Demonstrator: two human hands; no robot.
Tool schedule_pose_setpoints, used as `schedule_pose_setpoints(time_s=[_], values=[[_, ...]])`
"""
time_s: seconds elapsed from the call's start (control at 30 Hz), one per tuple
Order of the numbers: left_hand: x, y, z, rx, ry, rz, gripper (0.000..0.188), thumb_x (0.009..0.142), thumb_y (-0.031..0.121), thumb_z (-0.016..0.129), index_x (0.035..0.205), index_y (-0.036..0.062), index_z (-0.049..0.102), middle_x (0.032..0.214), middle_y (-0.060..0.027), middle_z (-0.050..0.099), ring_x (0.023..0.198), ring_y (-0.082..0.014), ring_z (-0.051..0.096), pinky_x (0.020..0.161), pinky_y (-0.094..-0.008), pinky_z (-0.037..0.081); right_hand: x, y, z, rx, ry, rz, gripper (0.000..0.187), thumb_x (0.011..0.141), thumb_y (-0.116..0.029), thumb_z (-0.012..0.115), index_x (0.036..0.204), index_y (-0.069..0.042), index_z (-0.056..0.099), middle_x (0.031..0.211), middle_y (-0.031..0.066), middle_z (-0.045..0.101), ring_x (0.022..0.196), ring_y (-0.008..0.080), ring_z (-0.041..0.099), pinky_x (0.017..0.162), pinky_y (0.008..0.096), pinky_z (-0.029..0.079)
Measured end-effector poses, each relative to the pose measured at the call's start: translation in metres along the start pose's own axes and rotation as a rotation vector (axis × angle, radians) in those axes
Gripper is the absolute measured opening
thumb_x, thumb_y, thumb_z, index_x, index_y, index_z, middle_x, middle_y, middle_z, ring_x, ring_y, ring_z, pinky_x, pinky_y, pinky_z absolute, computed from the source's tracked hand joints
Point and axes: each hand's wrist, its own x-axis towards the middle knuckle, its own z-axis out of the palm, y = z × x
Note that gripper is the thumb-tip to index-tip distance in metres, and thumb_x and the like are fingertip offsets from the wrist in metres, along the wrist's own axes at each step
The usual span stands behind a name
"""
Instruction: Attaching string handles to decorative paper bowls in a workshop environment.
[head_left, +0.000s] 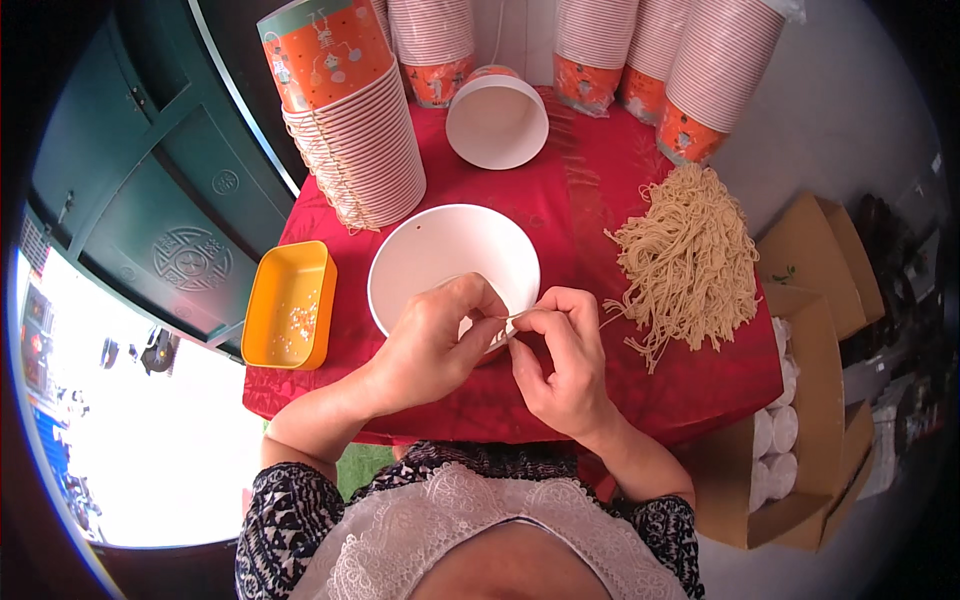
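Observation:
A white paper bucket stands in front of me near the table's front edge, its open mouth facing up. Over its near rim my left hand is closed, thumb and fingers pinching a thin beige cord. My right hand pinches the same cord just to the right, fingertips close to the left ones. The cord's exact path between the fingers is partly hidden. A loose heap of beige cords lies on the right of the table, near my right hand.
The red-clothed table also carries a tall bucket stack with cords hanging down it, a tipped bucket, wrapped bucket stacks behind, and a yellow tray holding small bits. Right of the table is a cardboard box with white rolls.

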Motion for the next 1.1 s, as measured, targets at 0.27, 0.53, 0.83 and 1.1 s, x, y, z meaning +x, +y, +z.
schedule_pose_setpoints(time_s=[0.27,0.53,0.83,1.1], values=[[0.006,0.003,-0.007,-0.270,-0.157,-0.280,0.007,0.089,-0.001,0.069,0.093,-0.0006,0.062,0.084,-0.0021,0.065,0.081,-0.0080,0.060,0.072,-0.0240,0.050,0.006,-0.007,0.000,0.041,0.002,0.013,0.029,0.074,0.005,0.074,0.099,0.002,0.060,0.102,0.0145,0.052,0.085,0.0259,0.058,0.069,0.0343,0.050],[0.008,-0.011,-0.008,-0.369,-0.160,-0.270,0.008,0.089,0.004,0.069,0.091,-0.0020,0.064,0.082,-0.0043,0.067,0.079,-0.0097,0.060,0.070,-0.0274,0.051,0.003,-0.001,0.005,0.058,0.055,0.024,0.019,0.079,0.009,0.070,0.091,0.001,0.059,0.098,0.0130,0.054,0.082,0.0253,0.058,0.067,0.0348,0.049],[0.013,-0.011,-0.010,-0.466,-0.238,-0.389,0.006,0.090,0.005,0.067,0.090,-0.0001,0.063,0.080,0.0004,0.061,0.074,-0.0061,0.055,0.063,-0.0232,0.045,-0.002,-0.010,0.009,0.123,0.079,0.056,0.020,0.077,0.008,0.074,0.090,0.001,0.061,0.096,0.0114,0.055,0.081,0.0245,0.059,0.067,0.0342,0.050],[0.015,-0.006,-0.014,-0.503,-0.254,-0.457,0.007,0.085,0.001,0.068,0.087,0.0009,0.062,0.079,0.0005,0.061,0.071,-0.0061,0.055,0.060,-0.0219,0.044,-0.006,-0.009,0.007,0.058,0.099,-0.032,0.016,0.078,0.010,0.070,0.091,0.003,0.065,0.095,0.0118,0.056,0.080,0.0216,0.057,0.067,0.0294,0.048]])
